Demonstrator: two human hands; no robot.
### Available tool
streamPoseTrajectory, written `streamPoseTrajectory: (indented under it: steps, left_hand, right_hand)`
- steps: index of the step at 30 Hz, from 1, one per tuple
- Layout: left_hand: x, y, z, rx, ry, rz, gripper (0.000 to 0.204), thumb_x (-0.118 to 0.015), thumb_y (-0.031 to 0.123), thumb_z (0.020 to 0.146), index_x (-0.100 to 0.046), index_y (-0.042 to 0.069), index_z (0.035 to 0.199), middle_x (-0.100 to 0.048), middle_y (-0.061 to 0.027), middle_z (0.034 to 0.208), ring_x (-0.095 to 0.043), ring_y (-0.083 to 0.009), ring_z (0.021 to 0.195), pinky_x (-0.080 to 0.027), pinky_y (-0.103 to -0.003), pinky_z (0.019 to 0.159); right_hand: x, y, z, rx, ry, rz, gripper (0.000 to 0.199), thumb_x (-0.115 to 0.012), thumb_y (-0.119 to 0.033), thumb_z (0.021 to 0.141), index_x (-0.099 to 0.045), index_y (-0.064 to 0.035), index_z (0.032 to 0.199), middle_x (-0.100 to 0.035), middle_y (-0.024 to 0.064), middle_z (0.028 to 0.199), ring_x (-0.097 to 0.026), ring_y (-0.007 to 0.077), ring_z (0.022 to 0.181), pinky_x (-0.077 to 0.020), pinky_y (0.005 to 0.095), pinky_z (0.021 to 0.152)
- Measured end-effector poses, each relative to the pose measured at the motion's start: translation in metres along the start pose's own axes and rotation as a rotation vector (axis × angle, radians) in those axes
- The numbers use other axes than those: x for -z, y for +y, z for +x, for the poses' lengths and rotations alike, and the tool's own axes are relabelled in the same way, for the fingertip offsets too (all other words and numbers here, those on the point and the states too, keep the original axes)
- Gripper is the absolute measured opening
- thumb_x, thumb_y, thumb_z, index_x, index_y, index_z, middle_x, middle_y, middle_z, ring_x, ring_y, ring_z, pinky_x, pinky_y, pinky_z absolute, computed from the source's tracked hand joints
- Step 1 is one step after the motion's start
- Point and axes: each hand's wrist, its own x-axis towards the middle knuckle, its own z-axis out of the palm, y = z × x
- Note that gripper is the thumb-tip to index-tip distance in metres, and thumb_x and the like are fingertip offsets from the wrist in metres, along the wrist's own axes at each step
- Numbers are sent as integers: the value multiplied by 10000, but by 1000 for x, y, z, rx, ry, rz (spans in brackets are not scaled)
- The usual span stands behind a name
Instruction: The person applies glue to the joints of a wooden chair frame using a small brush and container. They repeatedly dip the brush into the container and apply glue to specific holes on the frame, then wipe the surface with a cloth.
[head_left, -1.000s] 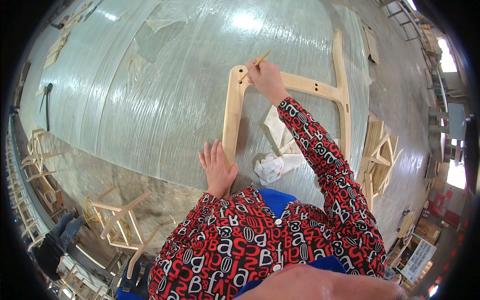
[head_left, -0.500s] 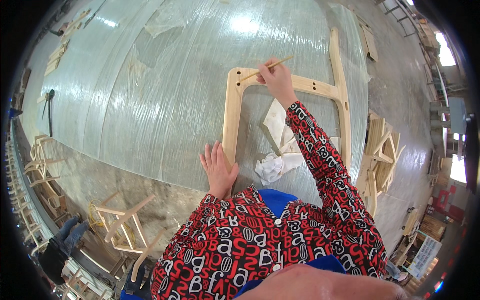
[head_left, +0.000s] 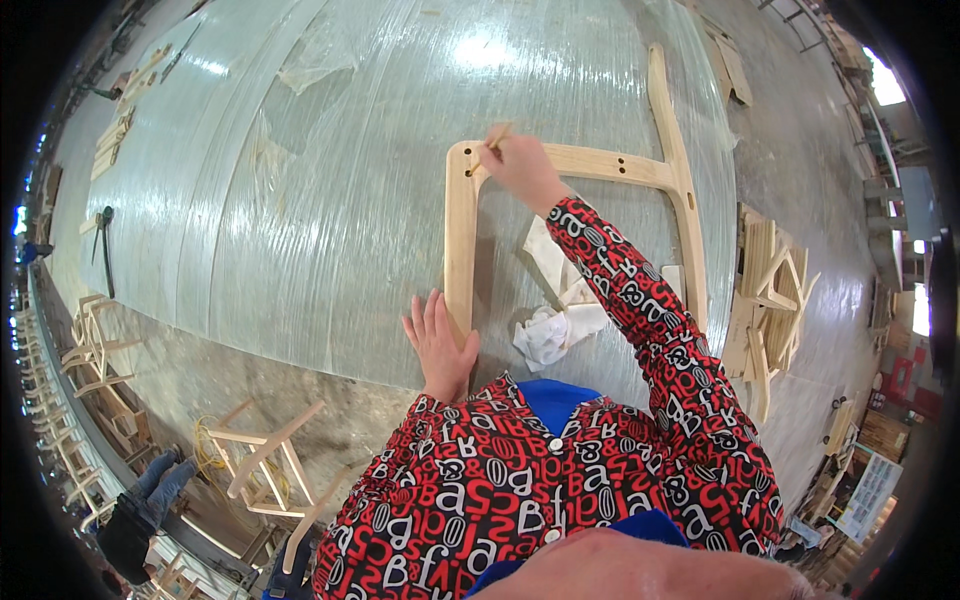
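At the far left corner of a wooden chair frame (head_left: 460, 235), flat on the film-covered table (head_left: 330, 220), the right hand (head_left: 522, 165) pinches a thin stick (head_left: 503, 133), tip at the nearer dark hole (head_left: 467, 174)! Left hand (head_left: 440, 350), fingers spread, rests over the near left end. Best, I'd judge: light pinch, steady frame.

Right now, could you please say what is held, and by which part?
The right hand grips a thin stick partway along; the left hand touches the wooden frame, grip unclear.
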Motion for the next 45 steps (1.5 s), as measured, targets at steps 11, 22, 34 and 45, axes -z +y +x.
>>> streamPoseTrajectory:
  steps: [11,22,34,45]
  left_hand:
    - [-13,-2,-10,2,22,7,785,-650,285,709,-332,25,1377,-346,-122,1430,-193,-369,1380,-73,-571,1104]
    - [-17,-1,-22,-6,1,-12,783,-640,309,718,-325,4,1366,-335,-137,1433,-164,-390,1385,-51,-585,1103]
    - [-10,2,-18,3,-10,-20,784,-636,305,718,-321,7,1371,-331,-136,1434,-170,-398,1379,-47,-582,1104]
    - [-2,0,-12,18,-32,-19,790,-640,293,714,-317,-1,1372,-326,-136,1436,-157,-393,1383,-46,-580,1105]
  right_hand:
    - [4,-1,16,139,-270,44,271,-537,-251,887,-579,14,846,-608,205,748,-596,384,733,-468,444,666]
    - [32,-17,48,260,-743,53,234,-503,-249,903,-507,-18,866,-516,132,683,-495,270,649,-406,369,632]
    - [12,1,22,50,-390,-81,363,-499,-262,870,-600,78,790,-616,203,727,-602,375,718,-478,448,692]
    - [11,12,-15,-258,-145,421,244,-540,-199,917,-541,27,825,-624,88,660,-639,141,606,-505,268,562]
